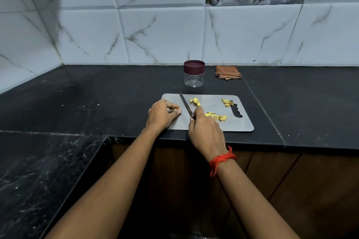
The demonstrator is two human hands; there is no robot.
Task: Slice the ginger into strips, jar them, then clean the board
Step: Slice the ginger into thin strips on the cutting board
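Right hand [206, 134] gripping knife [185, 105], left hand [162, 114] pinching ginger [179, 111]

**Bare forearms, one red thread**

Both forearms are bare along all their visible length. Around the right wrist, just behind the right hand [206, 134], a red thread [221, 160] is wound in several loose loops, its knotted ends trailing down the near side.

Yellow ginger strips [216, 116] lie right of my fingers on the grey board [239, 124]. Beyond them, the clear jar [194, 79] has a maroon lid [194, 66]; the cloth [228, 72] is brown-checked. Red thread [221, 159] circles my wrist.
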